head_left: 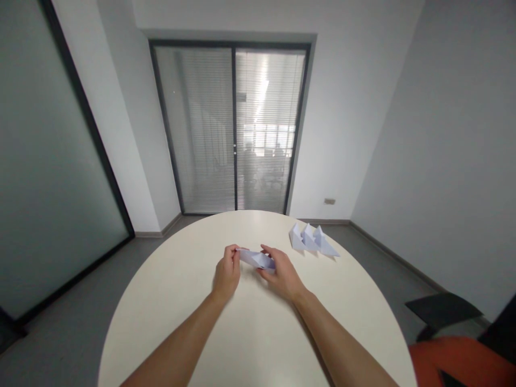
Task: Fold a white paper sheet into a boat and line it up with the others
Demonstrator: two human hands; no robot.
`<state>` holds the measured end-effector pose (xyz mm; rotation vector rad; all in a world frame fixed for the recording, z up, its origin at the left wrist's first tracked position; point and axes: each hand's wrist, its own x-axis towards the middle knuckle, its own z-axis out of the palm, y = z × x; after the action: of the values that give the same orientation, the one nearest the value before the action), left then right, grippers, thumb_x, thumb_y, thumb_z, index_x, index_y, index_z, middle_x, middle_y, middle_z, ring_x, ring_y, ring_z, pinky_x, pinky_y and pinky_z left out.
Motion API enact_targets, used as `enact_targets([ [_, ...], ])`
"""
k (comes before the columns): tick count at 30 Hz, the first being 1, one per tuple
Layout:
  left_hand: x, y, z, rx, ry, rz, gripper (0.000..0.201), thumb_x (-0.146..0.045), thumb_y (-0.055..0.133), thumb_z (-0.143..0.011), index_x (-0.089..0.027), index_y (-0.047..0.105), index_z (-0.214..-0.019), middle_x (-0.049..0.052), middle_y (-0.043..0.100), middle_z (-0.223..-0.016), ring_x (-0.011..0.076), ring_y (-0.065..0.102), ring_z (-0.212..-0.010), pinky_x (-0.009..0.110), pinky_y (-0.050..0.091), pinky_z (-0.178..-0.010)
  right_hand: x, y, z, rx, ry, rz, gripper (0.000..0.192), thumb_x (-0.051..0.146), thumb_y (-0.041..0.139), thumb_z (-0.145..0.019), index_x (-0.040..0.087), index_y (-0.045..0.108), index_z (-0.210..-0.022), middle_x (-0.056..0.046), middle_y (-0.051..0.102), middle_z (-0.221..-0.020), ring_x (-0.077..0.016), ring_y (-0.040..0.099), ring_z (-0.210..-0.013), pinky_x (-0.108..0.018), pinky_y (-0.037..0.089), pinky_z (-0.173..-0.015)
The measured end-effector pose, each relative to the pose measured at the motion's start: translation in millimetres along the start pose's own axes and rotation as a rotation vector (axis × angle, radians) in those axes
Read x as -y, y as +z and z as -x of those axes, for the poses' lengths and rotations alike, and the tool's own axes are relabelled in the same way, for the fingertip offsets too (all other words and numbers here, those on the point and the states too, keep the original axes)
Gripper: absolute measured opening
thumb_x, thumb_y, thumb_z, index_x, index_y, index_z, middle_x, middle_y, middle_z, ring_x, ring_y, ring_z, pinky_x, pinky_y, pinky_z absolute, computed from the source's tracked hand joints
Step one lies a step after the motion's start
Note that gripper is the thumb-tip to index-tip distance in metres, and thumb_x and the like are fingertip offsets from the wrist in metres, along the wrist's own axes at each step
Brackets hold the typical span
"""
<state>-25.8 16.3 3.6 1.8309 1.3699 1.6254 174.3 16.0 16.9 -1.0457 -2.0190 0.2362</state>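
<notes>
A folded white paper boat (256, 259) is held between both hands, just above the middle of the round table. My left hand (228, 269) pinches its left tip between thumb and fingers. At the other end, my right hand (281, 270) grips the boat with the thumb at the near side and the fingers at the far side. Part of the boat's right end is hidden by the right fingers. Three more white paper boats (309, 239) stand close together in a row on the table, beyond and to the right of my right hand.
The round cream table (169, 306) fills the lower middle. An orange chair (459, 360) with a black armrest (445, 310) stands at the lower right. Behind the table are glass doors (234, 129) with blinds. A frosted glass panel (48, 161) is on the left.
</notes>
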Motion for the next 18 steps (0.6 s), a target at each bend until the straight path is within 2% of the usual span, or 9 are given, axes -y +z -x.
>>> enact_targets([
  [3, 2.1, 1.7, 0.2, -0.005, -0.007, 0.04, 0.018, -0.036, 0.036, -0.101, -0.024, 0.048, -0.108, 0.005, 0.072, -0.103, 0.0183, 0.068, -0.085, 0.032, 0.051, -0.081, -0.7, -2.2, -2.0, -0.007, 0.02, -0.013, 0.055, 0.023, 0.071, -0.079, 0.022, 0.054, -0.132, -0.007, 0.068, -0.112, -0.023, 0.06, -0.1, -0.039, 0.045, -0.095],
  [7, 0.4, 1.9, 1.1, 0.015, 0.004, 0.129, 0.016, -0.035, 0.041, -0.1, -0.024, 0.046, -0.11, 0.007, 0.072, -0.104, 0.0182, 0.068, -0.09, 0.033, 0.052, -0.085, 3.0, -5.3, -3.9, 0.037, -0.009, 0.005, 0.03, 0.026, 0.068, -0.085, 0.024, 0.065, -0.115, -0.004, 0.07, -0.098, -0.0215, 0.062, -0.093, -0.037, 0.044, -0.089],
  [10, -1.1, 2.4, 2.6, 0.049, -0.003, 0.184, 0.026, -0.034, 0.052, -0.095, -0.022, 0.043, -0.116, 0.007, 0.071, -0.106, 0.0185, 0.068, -0.095, 0.033, 0.052, -0.087, 5.3, -5.9, -3.8, 0.051, 0.01, -0.012, 0.017, 0.03, 0.064, -0.089, 0.025, 0.068, -0.105, -0.004, 0.07, -0.094, -0.0204, 0.062, -0.09, -0.034, 0.044, -0.085],
  [14, -0.4, 4.0, 3.4, 0.114, -0.057, 0.168, 0.05, -0.03, 0.064, -0.086, -0.023, 0.041, -0.129, 0.004, 0.072, -0.098, 0.0178, 0.069, -0.089, 0.032, 0.051, -0.085, 5.2, -5.1, -2.5, 0.069, 0.1, -0.111, 0.018, 0.036, 0.059, -0.093, 0.024, 0.068, -0.103, -0.002, 0.072, -0.095, -0.0178, 0.063, -0.085, -0.029, 0.045, -0.077],
  [18, 1.0, 6.6, 1.4, 0.165, -0.139, 0.25, 0.052, -0.03, 0.066, -0.083, -0.022, 0.043, -0.129, 0.005, 0.072, -0.1, 0.0179, 0.069, -0.088, 0.031, 0.052, -0.081, 3.6, -4.2, -2.2, 0.116, 0.156, -0.155, 0.022, 0.039, 0.056, -0.094, 0.023, 0.068, -0.102, 0.0, 0.071, -0.085, -0.0157, 0.061, -0.073, -0.027, 0.044, -0.069],
])
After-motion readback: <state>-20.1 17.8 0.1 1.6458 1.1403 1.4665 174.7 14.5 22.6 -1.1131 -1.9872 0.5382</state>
